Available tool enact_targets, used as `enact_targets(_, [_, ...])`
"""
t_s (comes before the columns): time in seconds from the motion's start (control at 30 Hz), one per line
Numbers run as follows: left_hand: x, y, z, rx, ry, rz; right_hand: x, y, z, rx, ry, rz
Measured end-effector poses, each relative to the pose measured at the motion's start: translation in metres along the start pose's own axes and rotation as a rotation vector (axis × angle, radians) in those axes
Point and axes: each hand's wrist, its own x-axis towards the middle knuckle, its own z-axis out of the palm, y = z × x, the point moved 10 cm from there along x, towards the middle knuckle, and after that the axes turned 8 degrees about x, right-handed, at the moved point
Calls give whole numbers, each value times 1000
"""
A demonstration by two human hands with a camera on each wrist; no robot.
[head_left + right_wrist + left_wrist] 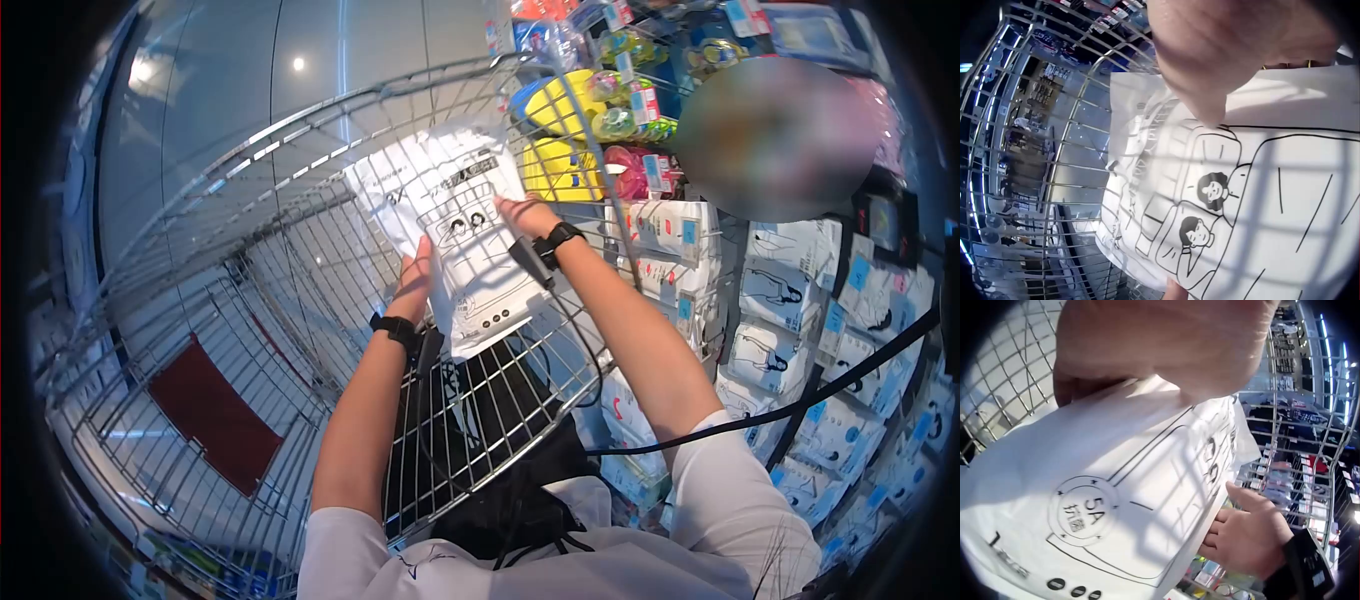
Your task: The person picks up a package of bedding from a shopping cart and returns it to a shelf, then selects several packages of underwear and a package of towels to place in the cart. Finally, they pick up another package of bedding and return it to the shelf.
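Both hands hold a white plastic package printed with a line drawing of two people lying in bed. On its left edge is my left hand, thumb on the front face and fingers going behind. My right hand grips the opposite edge, its thumb lying over the printed front near the drawn pillows. Most of the fingers of the right hand go behind the package. A round 5A mark shows on its lower part. In the head view the package, slightly tilted, overlaps the wire shopping cart.
A dark red panel is fixed to the cart's wire at left. Along the right stand shelves of similar white packages, with yellow goods further up. A black cable crosses near my right arm.
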Motion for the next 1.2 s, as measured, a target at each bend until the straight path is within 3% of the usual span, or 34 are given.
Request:
enact_targets(0.03, [2, -2, -1, 71, -47, -46, -24, -23, -16, 256, 2, 349])
enact_targets(0.07, [-11, 4, -13, 214, 79, -166, -18, -36, -17, 294, 77, 186])
enact_targets(0.1, [-20, 19, -13, 85, 50, -60, -7, -33, -16, 317, 171, 30])
enact_targets(0.13, [-44, 37, -15, 5, 72, -108, 3, -37, -23, 422, 279, -98])
enact_targets(0.17, [-40, 37, -15, 40, -50, -122, -32, -72, -51, 514, 236, -72])
enact_targets(0.23, [-36, 62, -15, 6, -168, -94, -37, -89, -83, 507, 244, -214])
enact_targets(0.27, [-36, 75, -32, -36, -50, 6, -73, -88, -104, 893, 285, -43])
enact_targets(0.4, [-103, 195, -45, -90, 2, 289, -172, -121, -181, 959, 432, -177])
enact_targets(0.43, [-114, 213, -44, -76, -20, 351, -218, -130, -201, 1006, 390, -188])
enact_targets(0.5, [-146, 243, -32, -85, -2, 421, -271, -122, -217, 1058, 521, -256])
enact_targets(0.73, [-283, 320, 104, 22, -190, 791, -426, -32, -218, 1378, 905, -465])
enact_targets(0.9, [-360, 328, 220, 117, -394, 900, -576, 3, -200, 1532, 1051, -546])
enact_targets(1.03, [-429, 315, 307, 244, -555, 981, -666, 26, -181, 1459, 1203, -653])
enact_targets(1.1, [-456, 307, 352, 308, -616, 1016, -714, 44, -170, 1331, 1510, -558])
enact_targets(1.2, [-505, 291, 424, 467, -820, 1158, -764, 55, -162, 1195, 1726, -493])
